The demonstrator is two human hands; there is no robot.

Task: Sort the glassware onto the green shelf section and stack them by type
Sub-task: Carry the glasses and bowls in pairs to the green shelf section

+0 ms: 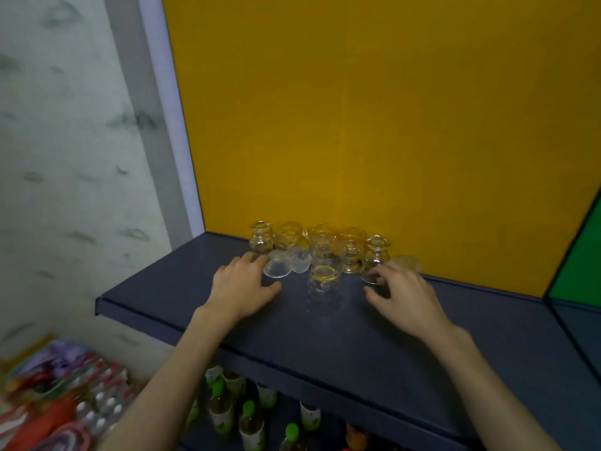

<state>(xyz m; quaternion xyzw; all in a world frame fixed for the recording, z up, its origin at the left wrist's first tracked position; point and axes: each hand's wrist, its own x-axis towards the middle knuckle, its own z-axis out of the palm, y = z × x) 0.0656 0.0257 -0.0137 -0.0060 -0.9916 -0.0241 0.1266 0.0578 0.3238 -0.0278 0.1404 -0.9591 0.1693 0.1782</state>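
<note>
Blurring glassware [322, 255] (count unclear), edges indistinct.

Clear glassware clustered at the back of a dark blue shelf [325, 346], against a yellow panel. Small waisted jars [261, 239] in a row along the back, upright. Ribbed tumbler [298, 259] and flared cup [277, 268] just in front, at left. Stack of nested tumblers [324, 288] nearest the front, centre. Green shelf section [582, 265] far right.
</note>
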